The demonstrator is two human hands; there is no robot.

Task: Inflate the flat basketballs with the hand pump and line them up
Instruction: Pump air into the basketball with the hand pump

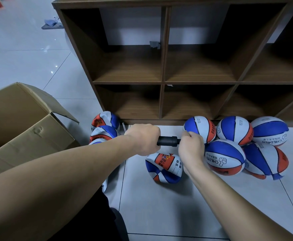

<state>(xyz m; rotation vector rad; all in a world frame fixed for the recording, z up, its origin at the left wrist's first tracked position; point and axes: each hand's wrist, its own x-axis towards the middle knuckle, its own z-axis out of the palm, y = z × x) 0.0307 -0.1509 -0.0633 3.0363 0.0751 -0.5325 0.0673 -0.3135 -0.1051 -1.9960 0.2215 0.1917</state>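
- A cardboard box (25, 126) is sitting open on the floor (159, 206), left of the shelf (163, 80).
- Flat balls (105, 126) are lying stacked at the shelf's lower left corner, just right of the box.
- The left hand (143, 139) is gripping the pump (167, 141) below the shelf's bottom edge, its fingers curling tight round the black barrel's left end.
- The pump is lying level between both hands, in front of the shelf base.
- A half-flat ball (164, 167) is resting on the floor under the pump, nearer the person than the shelf.
- The right hand (191, 150) is closing on the pump's right end, its fingers curling together; what exactly they are pinching cannot be told.
- Five round balls (234, 129) are clustering below the shelf's right half: three touching in a row against the base, two more just in front of them.
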